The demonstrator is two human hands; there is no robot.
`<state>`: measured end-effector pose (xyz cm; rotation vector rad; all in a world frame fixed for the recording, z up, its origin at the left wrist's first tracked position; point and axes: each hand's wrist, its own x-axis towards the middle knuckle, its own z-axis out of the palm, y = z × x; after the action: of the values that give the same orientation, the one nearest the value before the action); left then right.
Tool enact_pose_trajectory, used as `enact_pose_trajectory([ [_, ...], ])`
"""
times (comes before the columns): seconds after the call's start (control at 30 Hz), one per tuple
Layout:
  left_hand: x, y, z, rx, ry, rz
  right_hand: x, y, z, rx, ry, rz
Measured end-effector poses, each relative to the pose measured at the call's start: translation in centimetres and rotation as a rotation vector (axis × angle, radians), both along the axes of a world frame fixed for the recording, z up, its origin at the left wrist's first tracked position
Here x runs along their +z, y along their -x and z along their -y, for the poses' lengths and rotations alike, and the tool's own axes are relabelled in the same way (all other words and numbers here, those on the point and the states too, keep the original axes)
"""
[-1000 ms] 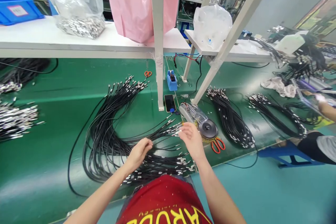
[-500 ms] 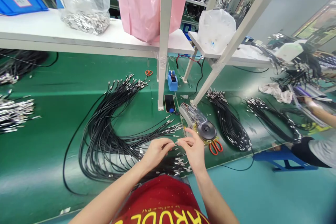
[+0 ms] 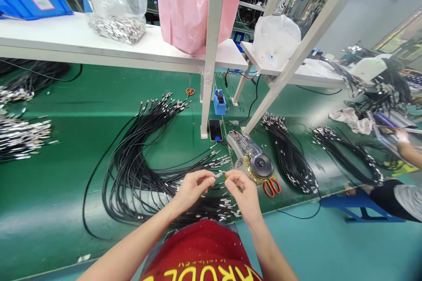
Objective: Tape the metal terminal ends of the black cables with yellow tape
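My left hand [image 3: 191, 191] and my right hand [image 3: 244, 196] are held close together above a large bundle of thin black cables with metal-tipped ends [image 3: 138, 175], which lies on the green mat. A small metal terminal [image 3: 219, 174] sticks out from my left fingertips, which pinch it. My right fingertips curl in just beside it, and what they touch is hidden. A clear plastic tape dispenser with a round spool [image 3: 255, 162] stands just past my right hand, with orange scissors [image 3: 272, 187] next to it.
Further cable bundles [image 3: 290, 160] lie to the right and left. A blue holder [image 3: 219, 102] and a phone [image 3: 215, 130] sit by a white shelf leg [image 3: 207, 96]. Bagged metal parts [image 3: 115, 9] stand on the shelf. A co-worker's arm [image 3: 407, 149] reaches in at far right.
My hands have moved together from being well apart, and my fingertips now nearly meet around the small metal terminal. The view has shifted slightly.
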<state>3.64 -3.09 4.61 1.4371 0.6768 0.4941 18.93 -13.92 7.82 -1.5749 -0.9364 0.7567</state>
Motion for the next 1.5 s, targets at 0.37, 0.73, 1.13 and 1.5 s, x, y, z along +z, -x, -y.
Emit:
enact_pose_trajectory([
  [0.37, 0.1, 0.3, 0.2, 0.017, -0.010, 0.007, -0.6, 1.3, -1.2, 0.056, 0.037, 0.065],
  [0.73, 0.1, 0.4, 0.4, 0.021, -0.078, -0.029, -1.5, 1.8, -1.2, -0.001, 0.040, -0.090],
  [1.13, 0.3, 0.5, 0.6, 0.027, 0.009, 0.015, -2.3, 2.0, -1.2, -0.023, 0.062, -0.139],
  [1.5, 1.2, 1.1, 0.1, -0.043, -0.007, 0.002, -2.5, 1.5, -1.2, -0.046, 0.077, -0.039],
])
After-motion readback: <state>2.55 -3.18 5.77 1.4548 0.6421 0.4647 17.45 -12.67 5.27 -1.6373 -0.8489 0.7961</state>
